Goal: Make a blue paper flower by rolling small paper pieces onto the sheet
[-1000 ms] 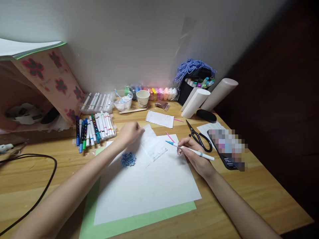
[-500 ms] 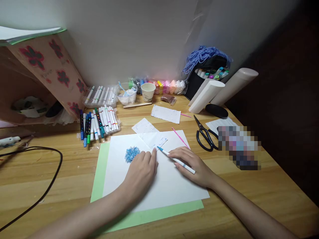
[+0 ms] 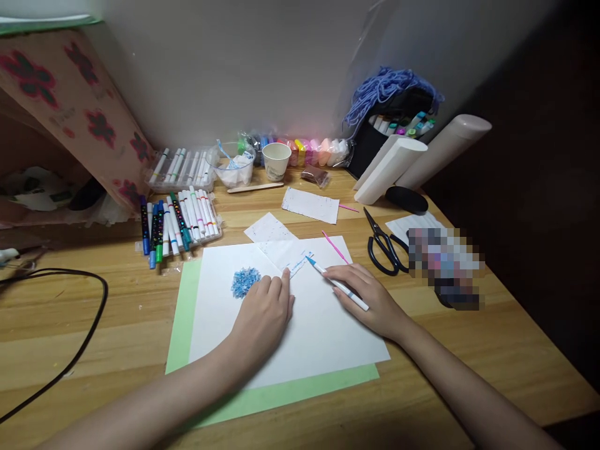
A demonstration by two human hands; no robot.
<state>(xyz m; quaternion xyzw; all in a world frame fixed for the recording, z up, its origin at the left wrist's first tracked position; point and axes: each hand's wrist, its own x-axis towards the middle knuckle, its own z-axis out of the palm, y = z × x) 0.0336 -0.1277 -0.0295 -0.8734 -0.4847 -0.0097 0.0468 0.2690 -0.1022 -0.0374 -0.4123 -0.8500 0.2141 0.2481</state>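
My right hand [image 3: 370, 299] is closed around a white felt-tip marker [image 3: 347, 292], whose blue tip meets the end of a narrow paper strip [image 3: 276, 249] marked with blue strokes. My left hand [image 3: 265, 315] is curled, its index fingertip pressing the near corner of that strip. Both hands rest over a large white sheet [image 3: 309, 337], which lies on a light green sheet [image 3: 300, 398]. By the left knuckles there is a fluffy-looking blue patch [image 3: 245, 282] on the white sheet. Beyond the right hand lies a thin pink stick [image 3: 335, 247].
Black-handled scissors [image 3: 383, 244] lie to the right, beside a blurred-out item. Several markers [image 3: 182, 222] fill a case at left. A paper cup [image 3: 276, 160], a clear bowl [image 3: 234, 167] and another paper strip [image 3: 310, 205] are further back. A black cable [image 3: 100, 319] curves across the left.
The marker tip has moved up and right along the strip's end, away from my left fingertip. My left hand still presses the strip. The whole view has shifted slightly.
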